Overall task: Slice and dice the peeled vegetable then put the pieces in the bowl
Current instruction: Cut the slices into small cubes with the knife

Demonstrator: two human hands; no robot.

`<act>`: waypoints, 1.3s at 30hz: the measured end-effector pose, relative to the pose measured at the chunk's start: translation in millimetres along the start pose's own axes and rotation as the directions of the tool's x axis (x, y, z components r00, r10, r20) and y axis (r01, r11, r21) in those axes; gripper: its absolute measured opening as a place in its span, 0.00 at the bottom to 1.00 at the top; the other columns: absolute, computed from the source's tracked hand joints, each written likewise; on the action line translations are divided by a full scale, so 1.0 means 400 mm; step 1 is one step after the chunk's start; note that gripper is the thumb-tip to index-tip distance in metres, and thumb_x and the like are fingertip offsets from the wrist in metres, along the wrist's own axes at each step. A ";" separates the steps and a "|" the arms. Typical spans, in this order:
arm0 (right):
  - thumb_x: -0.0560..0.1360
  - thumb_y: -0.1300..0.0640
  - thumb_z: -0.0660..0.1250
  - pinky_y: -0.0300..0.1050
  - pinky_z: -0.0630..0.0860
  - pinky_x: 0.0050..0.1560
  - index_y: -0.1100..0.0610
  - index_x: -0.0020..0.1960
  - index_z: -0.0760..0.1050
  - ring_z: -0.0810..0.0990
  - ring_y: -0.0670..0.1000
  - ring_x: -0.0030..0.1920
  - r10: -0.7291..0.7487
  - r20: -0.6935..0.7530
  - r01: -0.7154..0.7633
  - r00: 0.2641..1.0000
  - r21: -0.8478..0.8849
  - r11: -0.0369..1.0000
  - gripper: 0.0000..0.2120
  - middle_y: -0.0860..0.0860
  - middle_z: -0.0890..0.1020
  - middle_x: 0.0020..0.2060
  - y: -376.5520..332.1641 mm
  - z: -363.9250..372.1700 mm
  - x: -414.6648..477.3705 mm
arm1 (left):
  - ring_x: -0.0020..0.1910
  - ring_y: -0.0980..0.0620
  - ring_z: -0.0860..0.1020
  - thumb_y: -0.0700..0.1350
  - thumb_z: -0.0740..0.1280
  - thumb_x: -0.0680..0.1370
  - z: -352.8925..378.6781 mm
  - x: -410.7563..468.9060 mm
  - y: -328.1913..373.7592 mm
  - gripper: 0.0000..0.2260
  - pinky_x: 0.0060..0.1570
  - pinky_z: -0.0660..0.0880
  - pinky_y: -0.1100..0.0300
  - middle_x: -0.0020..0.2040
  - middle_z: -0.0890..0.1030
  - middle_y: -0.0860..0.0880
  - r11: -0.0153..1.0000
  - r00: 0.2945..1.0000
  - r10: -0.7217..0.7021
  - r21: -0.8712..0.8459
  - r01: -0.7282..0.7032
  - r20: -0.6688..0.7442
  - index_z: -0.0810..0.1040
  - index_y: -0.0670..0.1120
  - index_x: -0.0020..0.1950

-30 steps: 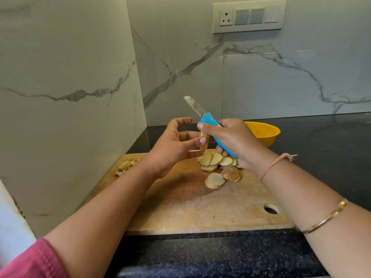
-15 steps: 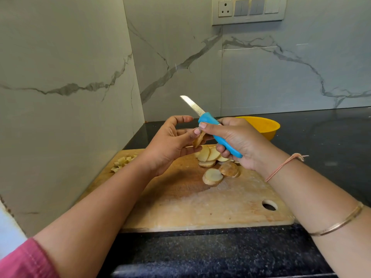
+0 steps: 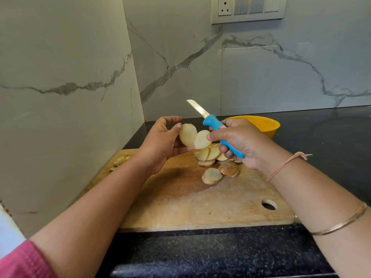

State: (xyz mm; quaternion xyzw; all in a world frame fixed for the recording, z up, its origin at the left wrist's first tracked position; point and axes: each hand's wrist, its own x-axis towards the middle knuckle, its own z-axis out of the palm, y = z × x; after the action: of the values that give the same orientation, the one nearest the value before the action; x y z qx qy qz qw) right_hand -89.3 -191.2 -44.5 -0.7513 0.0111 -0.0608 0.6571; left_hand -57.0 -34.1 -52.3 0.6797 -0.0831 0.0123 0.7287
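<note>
Above the wooden cutting board point(image 3: 200, 205) my left hand point(image 3: 160, 143) holds a round potato slice point(image 3: 187, 134) between its fingers. My right hand point(image 3: 241, 141) grips a blue-handled knife point(image 3: 219, 131), blade pointing up and left, and its thumb and forefinger pinch a second potato slice point(image 3: 201, 139) that overlaps the first. Below them several more slices point(image 3: 209, 155) lie on the board, with two end pieces point(image 3: 219, 172) in front. A small heap of diced pieces point(image 3: 120, 161) sits at the board's far left corner. The yellow bowl point(image 3: 263, 125) stands behind my right hand.
The board lies on a black granite counter point(image 3: 331, 141) in a corner of marble walls point(image 3: 60, 97). A switch panel point(image 3: 248, 9) is on the back wall. The board has a hanging hole point(image 3: 269, 205) at its near right.
The slices, held edge-on between both hands before, now show their flat faces and are fanned apart, one in each hand. Both hands have stayed above the board.
</note>
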 end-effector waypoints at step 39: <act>0.78 0.52 0.61 0.35 0.65 0.27 0.52 0.65 0.72 0.70 0.43 0.29 -0.197 0.139 0.228 0.970 -0.797 0.560 0.17 0.50 0.77 0.41 -0.008 0.047 -0.122 | 0.56 0.54 0.72 0.52 0.72 0.74 -0.097 0.009 0.000 0.25 0.50 0.71 0.63 0.63 0.76 0.53 0.454 0.968 -0.159 0.885 -0.103 0.194 0.64 0.55 0.67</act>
State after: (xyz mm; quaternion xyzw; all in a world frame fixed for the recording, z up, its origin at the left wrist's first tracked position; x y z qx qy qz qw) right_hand -136.1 -167.5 -47.5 -0.9637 -0.0642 -0.1150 0.2324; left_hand -49.5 4.1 -54.0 0.9568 -0.1436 -0.0434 0.2492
